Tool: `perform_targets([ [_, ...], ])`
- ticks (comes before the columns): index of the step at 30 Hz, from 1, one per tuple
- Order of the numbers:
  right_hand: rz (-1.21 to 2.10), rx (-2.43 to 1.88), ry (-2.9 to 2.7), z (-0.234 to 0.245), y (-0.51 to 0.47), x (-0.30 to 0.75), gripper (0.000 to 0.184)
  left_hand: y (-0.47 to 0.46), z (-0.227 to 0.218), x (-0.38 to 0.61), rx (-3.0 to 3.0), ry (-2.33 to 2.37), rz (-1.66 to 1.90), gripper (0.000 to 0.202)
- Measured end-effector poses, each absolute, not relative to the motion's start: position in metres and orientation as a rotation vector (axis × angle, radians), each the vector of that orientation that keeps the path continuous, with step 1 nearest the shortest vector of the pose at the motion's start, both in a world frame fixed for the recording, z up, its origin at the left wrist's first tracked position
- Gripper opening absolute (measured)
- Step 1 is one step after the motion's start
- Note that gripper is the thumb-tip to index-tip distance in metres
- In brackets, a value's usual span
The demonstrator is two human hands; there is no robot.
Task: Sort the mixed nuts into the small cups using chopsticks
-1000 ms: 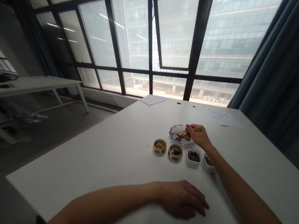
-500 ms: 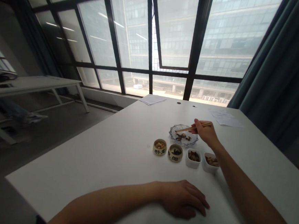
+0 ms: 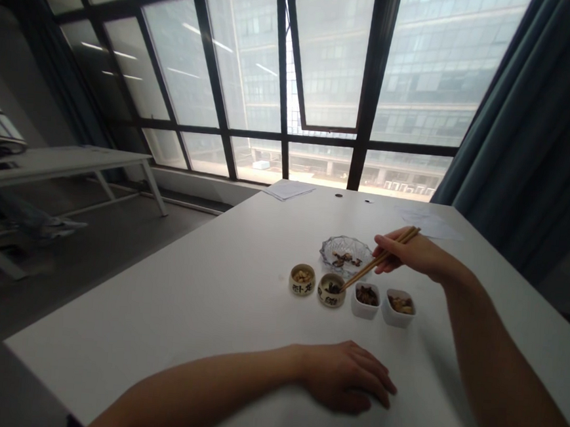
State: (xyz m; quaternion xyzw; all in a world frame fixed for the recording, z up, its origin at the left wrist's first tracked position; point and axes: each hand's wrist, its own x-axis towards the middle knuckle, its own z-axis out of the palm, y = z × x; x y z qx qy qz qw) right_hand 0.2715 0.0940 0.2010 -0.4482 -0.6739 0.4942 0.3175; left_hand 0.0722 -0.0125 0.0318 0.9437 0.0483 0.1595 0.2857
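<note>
My right hand [image 3: 413, 253] grips a pair of wooden chopsticks [image 3: 378, 260], their tips dipped into the second round beige cup [image 3: 331, 291], which holds dark pieces. Left of it stands another beige cup [image 3: 302, 280] with pale nuts. To the right sit two white square dishes [image 3: 365, 301] [image 3: 398, 308] with brown pieces. Behind them is a clear glass plate [image 3: 346, 252] with a few dark and red bits. My left hand [image 3: 348, 378] lies flat on the white table [image 3: 209, 299], fingers stretched out, holding nothing.
Sheets of paper [image 3: 289, 189] lie at the table's far edge, more paper [image 3: 429, 223] at the far right. A second white table [image 3: 57, 159] stands at the left. Large windows [image 3: 325, 78] and a dark curtain [image 3: 543, 128] are behind.
My right hand has swung the chopsticks from over the glass plate down and left, so their tips now reach into the second beige cup. The left hand has stayed flat.
</note>
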Motion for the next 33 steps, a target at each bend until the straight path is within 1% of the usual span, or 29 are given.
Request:
perform_targets([
  [7, 1.285, -1.144, -1.758, 0.207, 0.099, 0.289, 0.041, -0.013, 0.032, 0.071, 2.542, 0.128, 0.415, 0.039],
  [12, 1.135, -1.124, -1.58, 0.202, 0.111, 0.288, 0.04, -0.013, 0.032, 0.072, 2.509, 0.183, 0.381, 0.038],
  [15, 1.033, -1.119, -1.488, 0.185, 0.126, 0.273, 0.038, -0.013, 0.031, 0.072, 2.507, 0.163, 0.391, 0.038],
  [18, 1.016, -1.064, -1.503, 0.158, 0.145, 0.256, 0.038, -0.012, 0.032, 0.073, 2.519, 0.156, 0.391, 0.038],
  [24, 0.978, -0.992, -1.619, 0.108, 0.173, 0.24, 0.05, -0.012, 0.032, 0.073, 2.544, 0.12, 0.41, 0.04],
  [28, 0.953, -0.975, -1.642, 0.092, 0.178, 0.236, 0.052, -0.012, 0.031, 0.073, 2.532, 0.136, 0.411, 0.039],
  [33, 0.983, -0.978, -1.582, 0.085, 0.18, 0.232, 0.052, -0.012, 0.032, 0.073, 2.555, 0.121, 0.427, 0.039],
])
